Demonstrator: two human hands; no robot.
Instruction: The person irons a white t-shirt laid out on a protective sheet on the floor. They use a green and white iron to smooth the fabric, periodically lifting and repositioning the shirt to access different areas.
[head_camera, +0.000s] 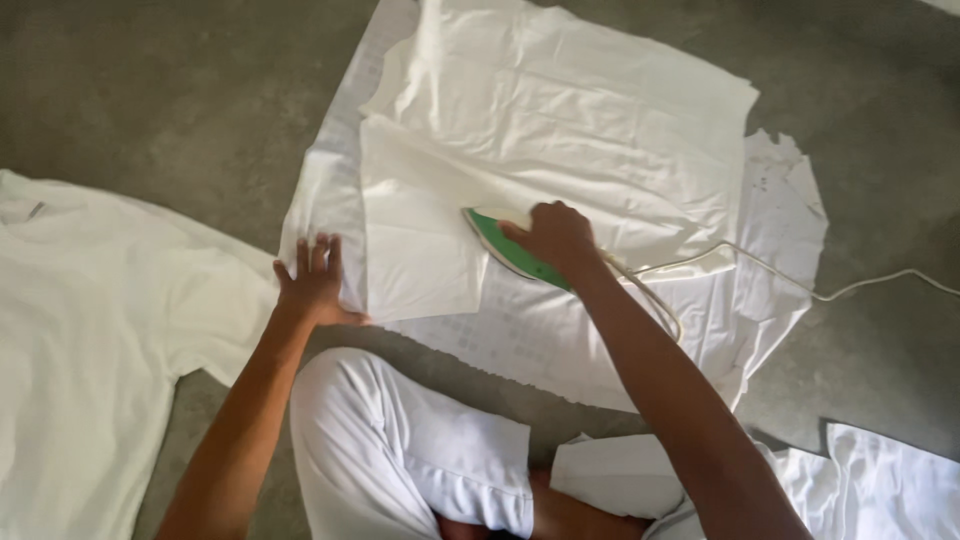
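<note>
My right hand grips the handle of a green and white clothes iron, its tip pointing up and left on a folded white cloth. My left hand lies flat with fingers spread on the left edge of the patterned white sheet beneath the cloth. A larger white garment is spread out beyond the iron.
The iron's white cord runs right across the grey concrete floor. A white shirt lies at the left. More white cloth sits at the bottom right. My knee in white trousers is in front.
</note>
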